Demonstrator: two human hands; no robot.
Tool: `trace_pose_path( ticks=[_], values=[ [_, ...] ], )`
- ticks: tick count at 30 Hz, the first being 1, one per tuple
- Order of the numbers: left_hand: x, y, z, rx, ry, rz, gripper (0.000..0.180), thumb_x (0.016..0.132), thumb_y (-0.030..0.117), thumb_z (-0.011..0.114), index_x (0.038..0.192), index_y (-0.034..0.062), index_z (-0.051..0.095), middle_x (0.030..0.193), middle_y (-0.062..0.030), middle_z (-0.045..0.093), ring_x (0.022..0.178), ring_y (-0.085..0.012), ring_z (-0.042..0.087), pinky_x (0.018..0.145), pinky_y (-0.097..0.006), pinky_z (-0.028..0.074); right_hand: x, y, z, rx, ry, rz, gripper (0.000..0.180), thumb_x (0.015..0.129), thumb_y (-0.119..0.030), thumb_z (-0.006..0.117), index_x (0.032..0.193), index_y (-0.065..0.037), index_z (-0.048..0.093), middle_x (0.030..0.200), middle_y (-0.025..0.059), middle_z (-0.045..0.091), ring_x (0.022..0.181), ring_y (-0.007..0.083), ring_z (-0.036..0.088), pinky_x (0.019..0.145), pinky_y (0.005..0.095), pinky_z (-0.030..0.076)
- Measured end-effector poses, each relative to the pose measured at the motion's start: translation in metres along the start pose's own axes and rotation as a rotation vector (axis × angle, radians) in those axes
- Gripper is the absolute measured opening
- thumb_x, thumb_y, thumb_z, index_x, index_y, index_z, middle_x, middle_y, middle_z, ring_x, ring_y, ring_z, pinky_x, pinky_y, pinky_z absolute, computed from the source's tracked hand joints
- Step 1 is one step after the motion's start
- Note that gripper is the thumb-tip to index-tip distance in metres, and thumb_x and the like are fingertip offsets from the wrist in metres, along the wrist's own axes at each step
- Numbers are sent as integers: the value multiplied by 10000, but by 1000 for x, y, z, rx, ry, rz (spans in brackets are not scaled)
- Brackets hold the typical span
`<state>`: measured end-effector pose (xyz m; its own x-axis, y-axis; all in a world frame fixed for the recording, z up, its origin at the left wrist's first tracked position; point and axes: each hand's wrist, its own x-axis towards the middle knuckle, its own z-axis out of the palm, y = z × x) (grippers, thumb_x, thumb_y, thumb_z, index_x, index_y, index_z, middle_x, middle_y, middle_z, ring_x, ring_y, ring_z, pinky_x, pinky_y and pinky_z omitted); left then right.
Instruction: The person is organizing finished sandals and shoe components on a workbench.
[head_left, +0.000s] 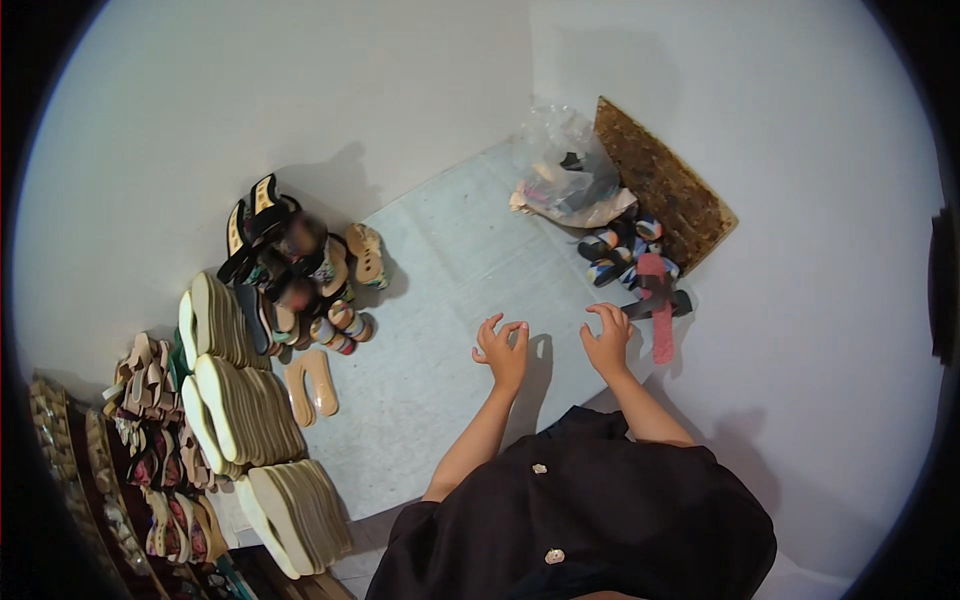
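Both hands are up over the pale floor sheet [440, 300], mid-frame. Left hand [503, 350] has its fingers spread and curled, holding nothing. Right hand [608, 340] matches it, fingers loosely hooked, empty, and it's the one nearest the goods: the pink strap piece [657, 300] lies just beside its fingertips, toward the right of centre, running down from a small heap of striped straps [615, 255].

My read: if that strap is the pick, I'd bring the right hand in from the near end and pinch the free end, so the striped pile above doesn't drag along with it.

Packages now. Upper centre-right, a crumpled clear plastic bag [565, 165] with dark and tan bits inside, contents too muddled to call. Behind it a brown patterned board [665, 190] leans against the wall.

Far left, rows of tan soles [245, 400] stand on edge, one flat pair of soles [313, 385] beside them, finished sandals [290, 255] piled above. No legible labels from here.
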<state>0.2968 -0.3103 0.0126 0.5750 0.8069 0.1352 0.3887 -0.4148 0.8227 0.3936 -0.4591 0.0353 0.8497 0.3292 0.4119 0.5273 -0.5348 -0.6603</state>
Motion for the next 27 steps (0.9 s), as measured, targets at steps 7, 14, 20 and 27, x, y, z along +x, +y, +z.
trace_pose_path(
  ticks=[7, 14, 20, 27],
  values=[
    [8, 51, 86, 21, -131, 85, 260, 815, 386, 626, 978, 185, 645, 1180, -32, 534, 1195, -223, 403, 943, -608, 131, 48, 65, -44, -151, 32, -55, 284, 704, -159, 640, 985, -152, 595, 1082, 8, 549, 1124, 231, 436, 923, 463, 239],
    [37, 71, 145, 85, -266, -57, 479, 845, 470, 547, 1175, 124, 575, 1204, -68, 545, 1175, -234, 440, 938, -631, 158, 79, 91, -51, -202, -67, -128, 300, 712, -164, 644, 1007, -131, 602, 1115, 37, 546, 1159, 246, 419, 969, 469, 199],
    [56, 76, 169, 376, -314, -56, 562, 825, 537, 529, 1178, 105, 594, 1289, -153, 468, 1238, -316, 362, 941, -646, 160, 104, 97, -32, -287, -156, -90, 329, 768, -239, 612, 1075, -122, 586, 1206, 56, 495, 1221, 260, 365, 957, 595, 169],
    [55, 80, 166, 229, -407, -41, 589, 663, 469, 726, 1083, 95, 552, 1251, -140, 513, 1203, -273, 429, 928, -614, 175, 124, 110, -6, -438, -175, 4, 437, 791, -295, 602, 1168, -79, 551, 1258, 105, 467, 1265, 294, 324, 960, 642, 142]
  ],
)
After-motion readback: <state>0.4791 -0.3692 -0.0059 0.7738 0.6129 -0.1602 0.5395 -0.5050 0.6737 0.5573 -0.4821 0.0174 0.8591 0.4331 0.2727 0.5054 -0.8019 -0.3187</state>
